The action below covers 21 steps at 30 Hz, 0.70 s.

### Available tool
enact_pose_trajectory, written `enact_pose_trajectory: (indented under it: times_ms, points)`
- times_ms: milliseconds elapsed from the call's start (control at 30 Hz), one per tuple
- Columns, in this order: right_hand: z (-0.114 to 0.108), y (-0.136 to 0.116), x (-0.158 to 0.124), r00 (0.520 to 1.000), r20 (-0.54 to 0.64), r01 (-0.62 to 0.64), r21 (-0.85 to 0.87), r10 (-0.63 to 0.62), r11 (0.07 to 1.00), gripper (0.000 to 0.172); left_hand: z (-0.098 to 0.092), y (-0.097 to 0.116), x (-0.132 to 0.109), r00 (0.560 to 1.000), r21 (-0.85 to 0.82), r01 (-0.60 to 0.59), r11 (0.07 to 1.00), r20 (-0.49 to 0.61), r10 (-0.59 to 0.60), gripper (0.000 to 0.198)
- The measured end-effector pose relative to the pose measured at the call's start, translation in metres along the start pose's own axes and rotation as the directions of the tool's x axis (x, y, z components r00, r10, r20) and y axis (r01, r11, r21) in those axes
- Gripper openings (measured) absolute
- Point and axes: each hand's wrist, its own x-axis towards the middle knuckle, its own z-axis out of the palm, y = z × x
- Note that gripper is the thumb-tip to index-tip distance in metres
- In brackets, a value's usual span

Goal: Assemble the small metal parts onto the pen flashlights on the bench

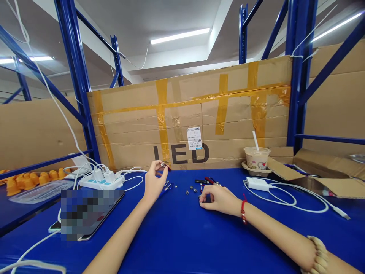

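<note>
My left hand (155,179) is raised over the far part of the blue table, thumb and fingers pinched on a small dark red piece (169,168) with a shiny end. Below it lies a blue-handled tool (165,190), probably small pliers. My right hand (219,198) rests low at the tabletop, thumb and index finger curled together at the tips. Whatever is between those fingertips is too small to make out. Several small metal parts (187,192) are scattered between the hands. Behind my right hand are a black slender item (201,181) and a dark red item (210,180), partly covered.
A tablet (97,217) and a white power strip (101,183) with cables sit at left. On the right are a white adapter (257,184) with its cable, a drink cup (256,158) with a straw, and an open carton (322,173). A cardboard panel (137,133) stands behind.
</note>
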Motion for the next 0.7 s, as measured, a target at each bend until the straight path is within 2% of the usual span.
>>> enact_pose_trajectory:
  times_ms: [67,133,167,233,300,367,433,600,700]
  points:
    - [0.0,0.0,0.0,1.0,0.001,0.007,0.001,-0.007,1.0,0.016,0.001,-0.002,-0.002,1.0,0.013,0.0,1.0,0.006,0.0,0.018]
    - [0.0,-0.001,0.001,0.998,-0.053,0.018,-0.014,-0.019,1.0,0.015,0.006,-0.002,-0.01,0.986,0.062,-0.049,0.997,0.16,0.039,0.016]
    - [0.0,-0.001,0.001,0.994,-0.108,0.021,-0.016,-0.023,1.0,0.015,0.01,-0.001,-0.015,0.959,0.095,-0.103,0.99,0.273,0.073,0.016]
    - [-0.001,-0.002,0.002,0.965,-0.259,0.033,0.012,-0.029,0.999,0.017,0.017,0.001,-0.025,0.87,0.134,-0.209,0.969,0.478,0.122,0.017]
    - [-0.001,-0.003,0.003,0.917,-0.397,0.079,0.064,-0.047,0.995,0.02,0.024,0.003,-0.032,0.802,0.11,-0.246,0.963,0.581,0.139,0.019]
    - [0.0,-0.003,0.003,0.88,-0.468,0.148,0.098,-0.085,0.984,0.022,0.027,0.004,-0.036,0.775,0.083,-0.248,0.965,0.614,0.147,0.021]
    - [0.002,-0.002,0.004,0.869,-0.478,0.203,0.117,-0.124,0.972,0.022,0.028,0.004,-0.036,0.774,0.072,-0.248,0.966,0.615,0.153,0.023]
    - [0.007,0.0,0.005,0.863,-0.472,0.277,0.147,-0.179,0.949,0.023,0.026,0.006,-0.035,0.784,0.074,-0.272,0.959,0.595,0.176,0.026]
    - [0.008,-0.002,0.005,0.889,-0.423,0.28,0.191,-0.178,0.941,0.024,0.024,0.007,-0.037,0.777,0.067,-0.285,0.956,0.601,0.19,0.025]
